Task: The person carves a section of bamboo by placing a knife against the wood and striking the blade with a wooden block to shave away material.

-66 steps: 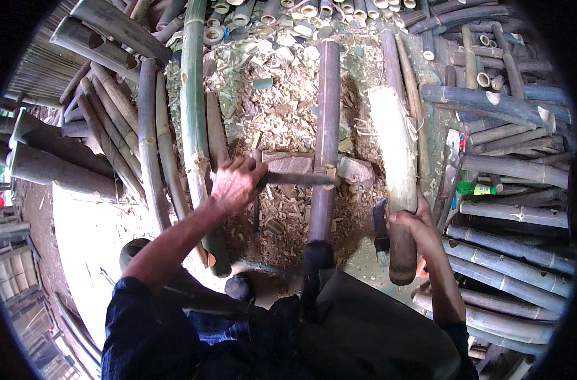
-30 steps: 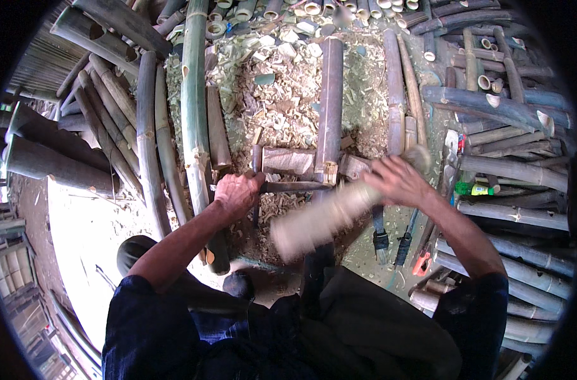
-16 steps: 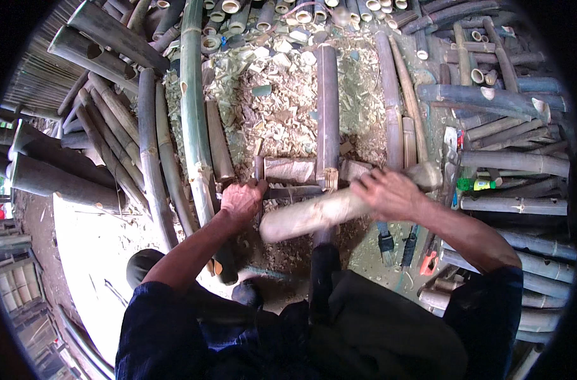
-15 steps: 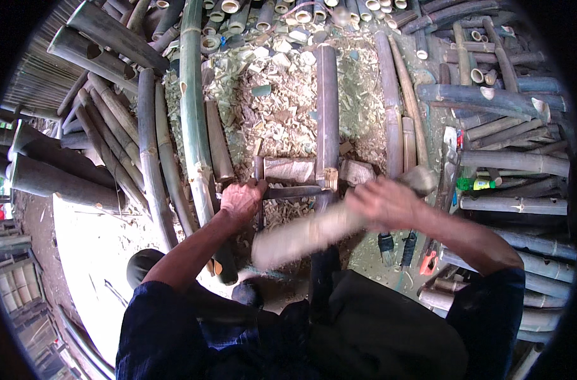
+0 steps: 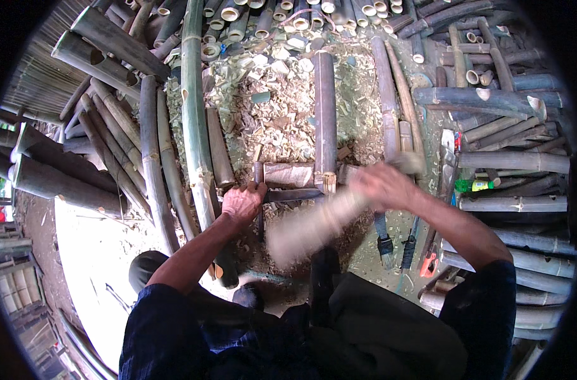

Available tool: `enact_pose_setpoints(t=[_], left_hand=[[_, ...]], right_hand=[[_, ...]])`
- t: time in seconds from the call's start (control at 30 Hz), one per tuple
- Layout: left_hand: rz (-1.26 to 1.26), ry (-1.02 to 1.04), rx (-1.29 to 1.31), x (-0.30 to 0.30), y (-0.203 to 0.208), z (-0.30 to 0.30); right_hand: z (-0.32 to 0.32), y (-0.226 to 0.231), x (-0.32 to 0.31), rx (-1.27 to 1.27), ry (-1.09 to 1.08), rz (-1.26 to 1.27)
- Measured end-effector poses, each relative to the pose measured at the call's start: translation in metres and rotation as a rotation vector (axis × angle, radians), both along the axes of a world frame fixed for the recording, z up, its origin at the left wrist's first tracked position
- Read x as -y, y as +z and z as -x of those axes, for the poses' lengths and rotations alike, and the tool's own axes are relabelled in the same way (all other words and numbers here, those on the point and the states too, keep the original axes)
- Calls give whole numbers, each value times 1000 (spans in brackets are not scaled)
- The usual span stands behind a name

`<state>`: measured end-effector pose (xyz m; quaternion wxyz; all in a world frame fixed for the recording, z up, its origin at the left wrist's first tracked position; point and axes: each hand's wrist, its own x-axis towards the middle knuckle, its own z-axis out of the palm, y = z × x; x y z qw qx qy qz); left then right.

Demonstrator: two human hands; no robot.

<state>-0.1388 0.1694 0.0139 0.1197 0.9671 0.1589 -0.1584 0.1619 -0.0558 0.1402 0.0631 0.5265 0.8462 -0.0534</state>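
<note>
My left hand (image 5: 243,201) is closed around the grip of a dark-bladed knife (image 5: 294,195), its handle hidden by my fingers. The blade points right, its tip by the pale, chipped near end of a bamboo pole (image 5: 325,114). That pole lies lengthwise before me, close to a wooden block (image 5: 289,174) set crosswise. In my right hand (image 5: 384,185) is a pale wooden club (image 5: 314,228), smeared by motion. Its thick end slants down to the left, below the blade, and its other end sticks out beyond my fist.
Pale chips (image 5: 282,126) cover the ground ahead. A long green bamboo pole (image 5: 192,95) lies left of my work; more poles are stacked at right (image 5: 516,161). A brush (image 5: 385,250), an orange-handled tool (image 5: 429,263) and a green bottle (image 5: 472,185) are on the right.
The club's thick end has shifted slightly right, and my right hand has moved a little farther away. The blade reached over the pole's near end before; now its tip lies just left of there.
</note>
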Motion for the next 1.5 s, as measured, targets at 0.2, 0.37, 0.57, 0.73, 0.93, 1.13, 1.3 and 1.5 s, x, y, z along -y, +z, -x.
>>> enact_pose_setpoints(t=[0.2,0.37,0.57,0.73,0.93,1.13,1.3,1.5], left_hand=[[-58,11,97,-6,-11,6],[-96,-12,133,-2,-19,6],[-102,-48,169,-11,-25,7],[358,35,302,-40,-20,-12],[713,499,286,-55,19,-36],[239,40,107,-8,35,-26],[149,-66,3,10,49,-29],[39,-68,-63,14,38,-35]], right_hand=[[49,27,3,18,106,277],[9,3,-4,258,-271,237],[66,25,20,30,-87,275],[111,28,61,-149,-122,436],[111,37,82,-297,-387,551],[99,43,75,-282,-417,479],[88,48,66,-299,-422,452],[70,49,60,-243,-325,383]])
